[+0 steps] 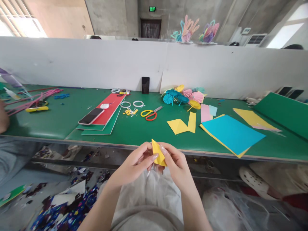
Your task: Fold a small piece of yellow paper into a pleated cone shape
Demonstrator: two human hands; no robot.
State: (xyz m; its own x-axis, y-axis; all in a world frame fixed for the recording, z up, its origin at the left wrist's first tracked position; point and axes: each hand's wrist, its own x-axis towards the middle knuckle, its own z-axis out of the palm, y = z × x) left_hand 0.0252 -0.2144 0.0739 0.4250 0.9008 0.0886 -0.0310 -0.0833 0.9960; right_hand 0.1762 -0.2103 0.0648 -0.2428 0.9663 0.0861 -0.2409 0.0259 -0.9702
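Note:
Both my hands meet just below the front edge of the green table [144,131]. My left hand [134,163] and my right hand [174,163] pinch a small folded piece of yellow paper [158,153] between their fingertips, held in the air over my lap. On the table ahead lie two yellow paper offcuts [183,125], yellow-and-orange scissors [149,113], a blue sheet [232,132] on a yellow one, and a pile of small paper umbrellas [184,95] in blue, pink and yellow.
A phone [90,116] rests on red and green sheets [109,110] at left. Wire rings [138,103], a dark phone [145,85] against the white partition, pink pipe cleaners [31,99] and another person's arm [3,117] at far left. Paper scraps litter the floor [72,205].

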